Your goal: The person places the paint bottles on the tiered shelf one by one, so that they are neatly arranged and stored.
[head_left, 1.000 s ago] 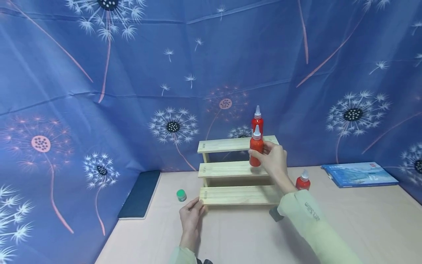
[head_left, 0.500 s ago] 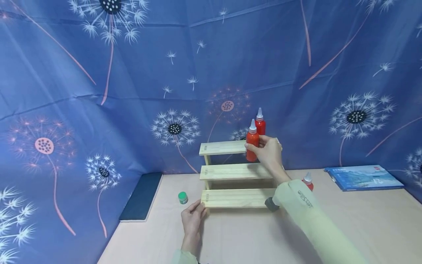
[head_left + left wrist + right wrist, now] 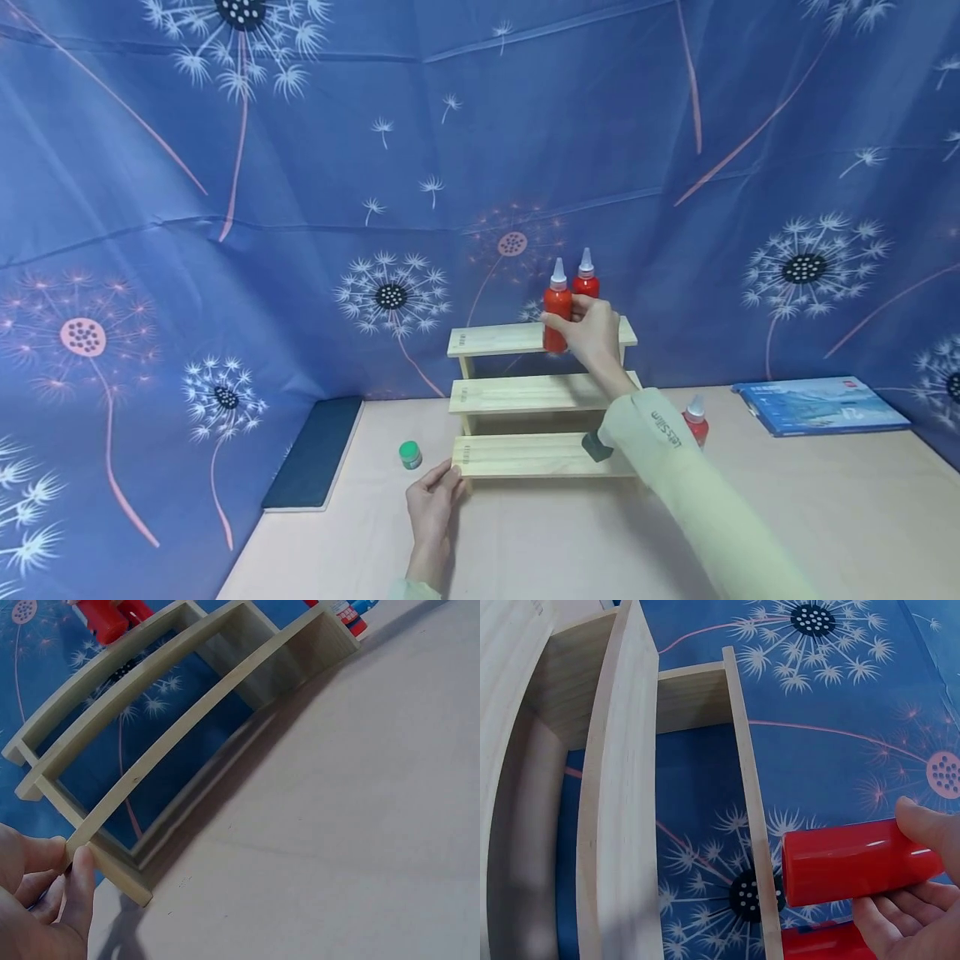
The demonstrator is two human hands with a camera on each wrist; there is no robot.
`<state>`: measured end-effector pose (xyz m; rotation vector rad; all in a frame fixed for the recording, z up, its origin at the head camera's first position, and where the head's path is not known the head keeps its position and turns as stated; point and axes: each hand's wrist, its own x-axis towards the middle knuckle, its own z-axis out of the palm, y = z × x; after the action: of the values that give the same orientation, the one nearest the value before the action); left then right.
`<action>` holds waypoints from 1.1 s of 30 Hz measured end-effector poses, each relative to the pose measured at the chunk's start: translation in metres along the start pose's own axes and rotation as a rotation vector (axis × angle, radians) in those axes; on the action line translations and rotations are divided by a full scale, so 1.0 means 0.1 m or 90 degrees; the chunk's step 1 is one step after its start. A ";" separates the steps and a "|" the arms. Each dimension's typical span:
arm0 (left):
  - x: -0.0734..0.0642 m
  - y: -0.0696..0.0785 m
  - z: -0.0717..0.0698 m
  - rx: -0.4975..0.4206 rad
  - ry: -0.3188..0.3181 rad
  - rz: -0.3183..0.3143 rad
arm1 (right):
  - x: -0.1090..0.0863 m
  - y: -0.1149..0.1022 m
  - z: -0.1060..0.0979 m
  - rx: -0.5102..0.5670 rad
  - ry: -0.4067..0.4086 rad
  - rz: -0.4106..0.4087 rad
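Head view: three red bottles were counted. The right hand (image 3: 596, 332) pinched the held bottle (image 3: 557, 312) between thumb and fingers, roughly upright, at 12 o'clock from the middle of the wooden rack (image 3: 517, 454), level with its top board. A second bottle (image 3: 586, 286) appeared to stand on that board, at the held bottle's 2 o'clock; its base was hidden. A third bottle (image 3: 697, 429) was on the table (image 3: 525, 542), at the rack's 3 to 4 o'clock. A green-lidded jar (image 3: 409, 454) stood at 8 o'clock. Assessment: one bottle up, one apparently not yet set down, one off the rack.

Left wrist view: the left hand (image 3: 41, 889), at 8 o'clock, pinched the near end of the rack's lowest board between thumb and fingertips.

Right wrist view: the thumb lay along one side of the held bottle, the fingers bent against the other. Its base was just beside the top board's edge; contact could not be determined. The second bottle showed at its 6 o'clock.
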<state>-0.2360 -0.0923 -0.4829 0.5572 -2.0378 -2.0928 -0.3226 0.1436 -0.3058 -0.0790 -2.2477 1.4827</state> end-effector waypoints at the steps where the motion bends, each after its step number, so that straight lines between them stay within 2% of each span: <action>1: 0.00 0.00 0.00 0.000 -0.001 -0.001 | 0.01 0.00 0.01 0.000 0.001 0.001; 13: 0.02 0.01 -0.02 0.000 -0.001 -0.005 | 0.14 -0.06 0.12 -0.005 0.011 0.007; 33: 0.02 -0.01 0.00 0.004 0.009 0.006 | 0.24 -0.07 0.27 -0.015 0.016 0.001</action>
<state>-0.2382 -0.0928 -0.4845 0.5606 -2.0369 -2.0714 -0.3539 0.1241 -0.3004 -0.1067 -2.2460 1.4483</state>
